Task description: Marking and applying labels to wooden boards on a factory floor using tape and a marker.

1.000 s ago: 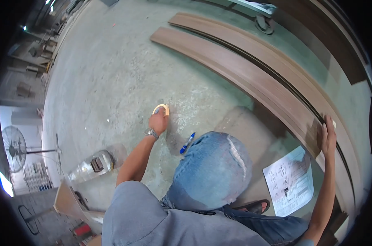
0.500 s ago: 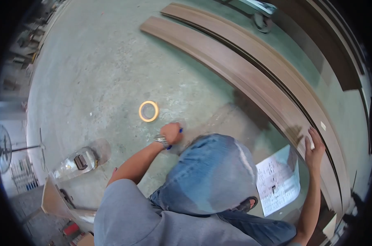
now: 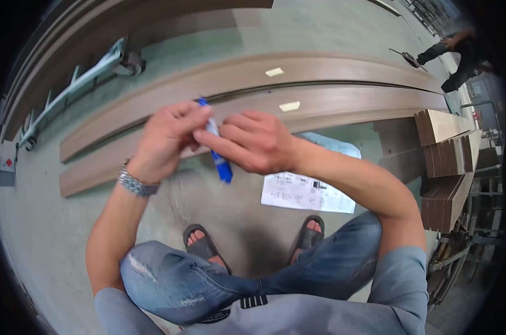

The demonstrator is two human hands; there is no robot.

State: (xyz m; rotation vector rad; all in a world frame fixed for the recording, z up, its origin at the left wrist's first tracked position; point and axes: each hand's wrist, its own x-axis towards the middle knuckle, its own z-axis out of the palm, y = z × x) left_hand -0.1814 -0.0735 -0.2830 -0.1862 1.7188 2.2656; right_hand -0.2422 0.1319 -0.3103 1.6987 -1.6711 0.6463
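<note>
A blue and white marker [image 3: 223,168] is held up in front of me, slanting, between both hands. My left hand [image 3: 169,134], with a metal watch at its wrist, is closed round its upper end. The fingers of my right hand [image 3: 257,140] are curled and pinch at its middle. Below and beyond my hands lie two long brown boards, a far board [image 3: 180,84] and a near board [image 3: 353,105], side by side. A small piece of pale tape [image 3: 289,106] sticks to the near board, and another tape piece [image 3: 274,72] to the far one.
A printed drawing sheet [image 3: 306,195] lies on the floor by the near board. Stacked brown boards [image 3: 445,159] stand at the right. A wheeled metal frame [image 3: 77,86] is at the far left. Another person's legs [image 3: 456,64] show at the far right.
My view has swung from the floor with the tape roll to face the boards. My right hand has left the board and joined my left at the marker, now raised in front of me.
</note>
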